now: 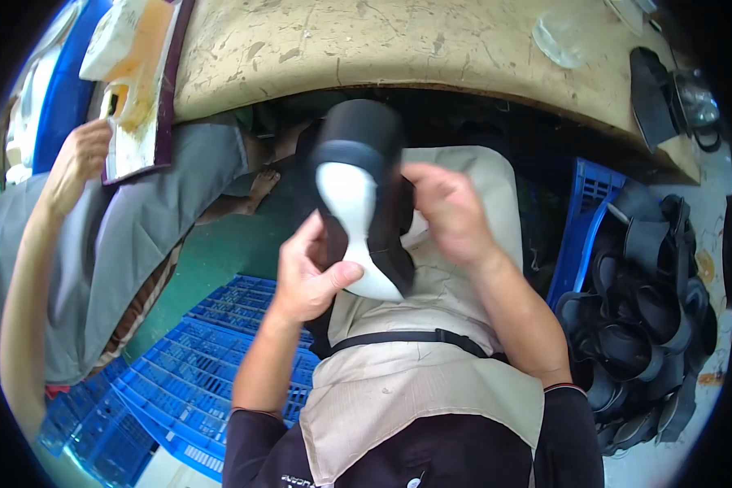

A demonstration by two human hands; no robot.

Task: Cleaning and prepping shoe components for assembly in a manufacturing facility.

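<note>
A black shoe piece [392, 252] with a white sole-shaped underside [351, 195] is held up over my lap, its broad black band at the far end. It is partly blurred. My left hand [311, 275] grips the near left side, thumb pressed on the white surface and fingers behind it. Close by the right side of the shoe piece is my right hand [450, 210], its fingers bent and smeared by motion. Whether those fingers pinch the black edge is unclear.
A worn cream table [366, 45] curves across the front. At right, black shoe parts [634, 325] are heaped by a blue crate [581, 220]; more blue crates [211, 358] lie at left. A co-worker's hand [85, 159] rests at a stained board [142, 134].
</note>
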